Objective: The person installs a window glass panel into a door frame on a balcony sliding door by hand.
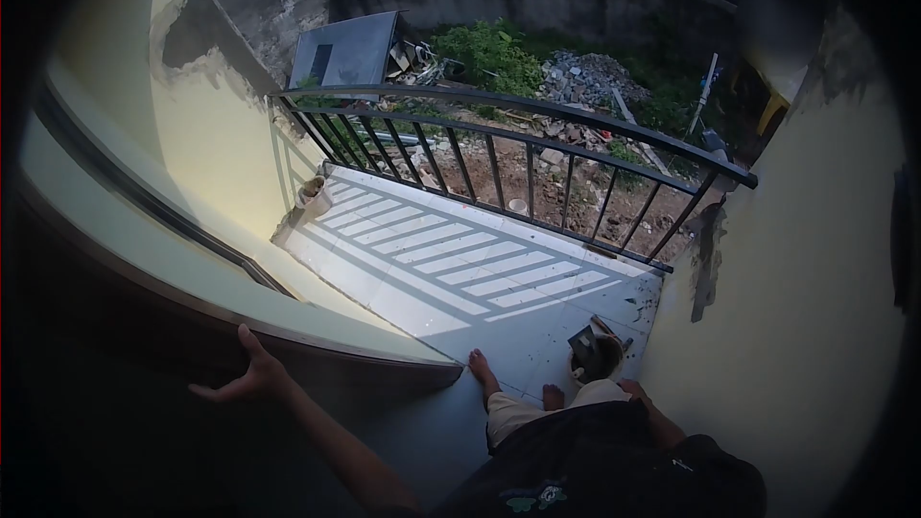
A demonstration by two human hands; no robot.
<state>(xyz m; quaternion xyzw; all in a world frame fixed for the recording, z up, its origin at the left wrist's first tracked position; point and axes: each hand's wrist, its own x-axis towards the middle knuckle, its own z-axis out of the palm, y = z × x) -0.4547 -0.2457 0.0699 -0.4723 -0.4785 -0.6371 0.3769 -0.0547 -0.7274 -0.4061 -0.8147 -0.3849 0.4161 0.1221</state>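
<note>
My left hand (pixel 252 373) is at the lower left, its thumb and fingers spread wide apart with nothing held between them. It overlaps the dark brown frame edge (pixel 384 364) beneath the pale yellow wall opening. On the other side, my right hand (pixel 635 391) rests low against my light shorts (pixel 604 391), its fingers mostly hidden. Just ahead of that hand, a bucket (pixel 600 364) stands on the tiles with a dark flat tool (pixel 584 350) and other items sticking out of its top.
A black metal railing (pixel 508 120) borders the white tiled balcony floor (pixel 432 259). A small pale container (pixel 313 197) stands in the far left corner. A yellow wall with grey patches (pixel 767 259) rises at right. Rubble (pixel 590 79) and plants (pixel 489 58) lie beyond the railing.
</note>
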